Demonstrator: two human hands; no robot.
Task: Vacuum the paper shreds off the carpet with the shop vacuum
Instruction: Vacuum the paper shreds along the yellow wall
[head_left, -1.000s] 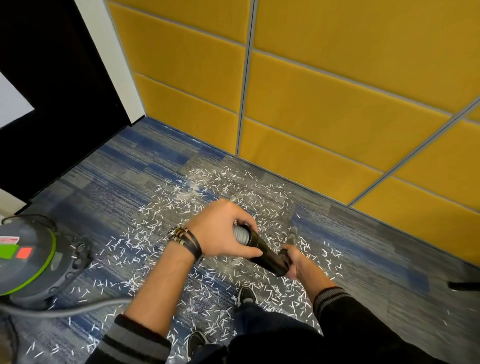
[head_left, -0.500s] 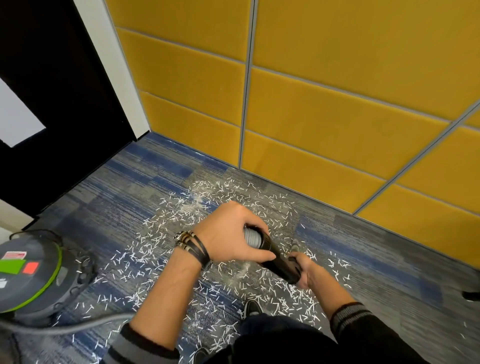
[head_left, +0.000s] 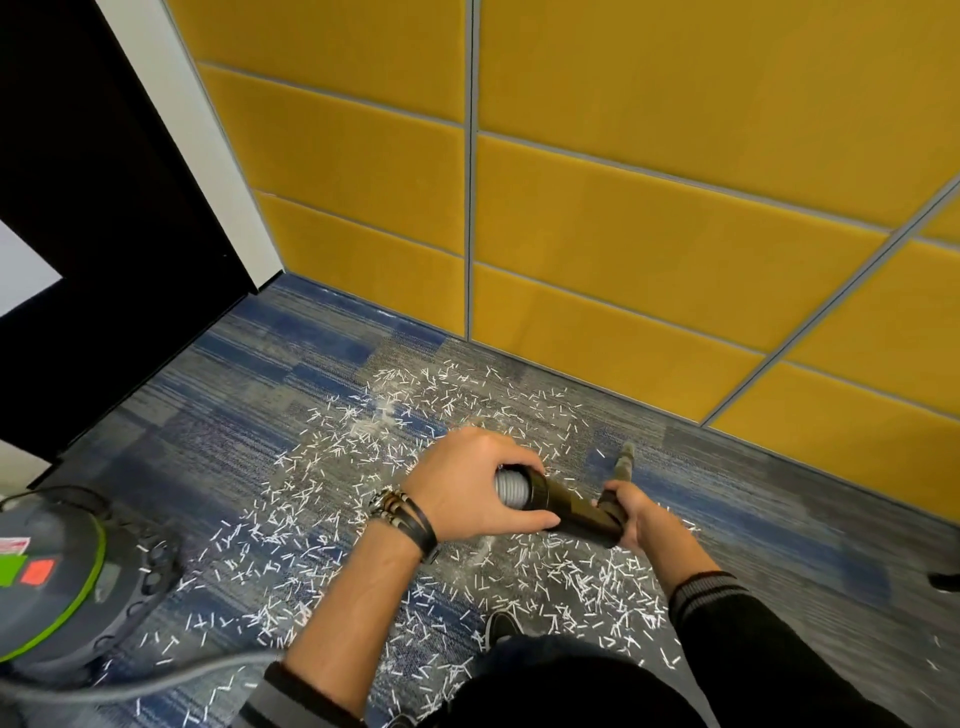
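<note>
Blue carpet (head_left: 260, 415) littered with paper shreds (head_left: 571, 571); my left hand (head_left: 467, 488) grips the hose (head_left: 511, 488), my right hand (head_left: 631, 506) clamps the black tube (head_left: 571, 506).

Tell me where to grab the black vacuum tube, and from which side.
Take the black tube at its stiff cuff, where the ribbed grey hose enters, from above, fingers wrapped round it, as the left hand does. The hose would likely flex; the right hand holds the far end.

Blue-grey carpet (head_left: 270, 415), scattered white paper shreds (head_left: 332, 519), shop vacuum (head_left: 52, 582) at left
</note>
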